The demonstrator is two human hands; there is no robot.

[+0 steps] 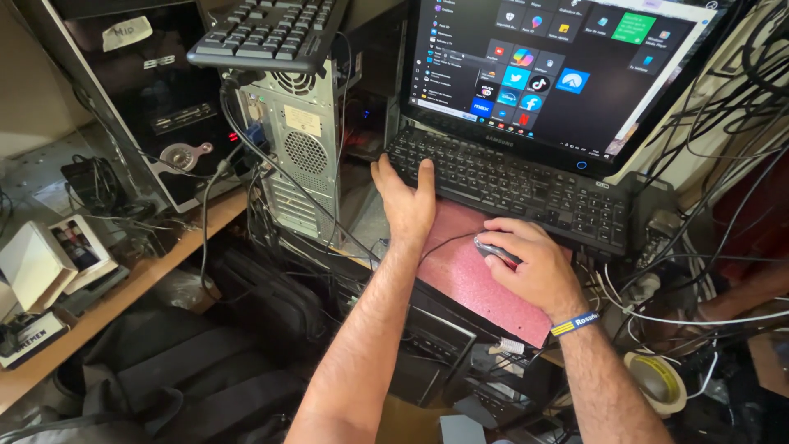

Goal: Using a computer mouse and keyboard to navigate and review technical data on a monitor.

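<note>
While we sit low in front of a crowded bench, the monitor leans back above both our hands, tilted so its lit screen of coloured tiles faces up at us. Left of our left hand stands an open-backed computer tower, rear ports turned our way so the cables can be reached; a spare keyboard lies on top of it, parked out of the way. A black keyboard sits just under the monitor, close enough for typing. Our left hand rests open on its near left corner, fingers flat and spread, gripping nothing, likely ready on the keys. Just below that keyboard lies a reddish pad, serving as a mouse surface. Our right hand is cupped closed over the small dark mouse on this pad, index finger on top for clicking; its cord runs off toward the left hand. A blue and yellow wristband sits behind that grip. A tape roll lies right of the forearm, among loose wires.
</note>
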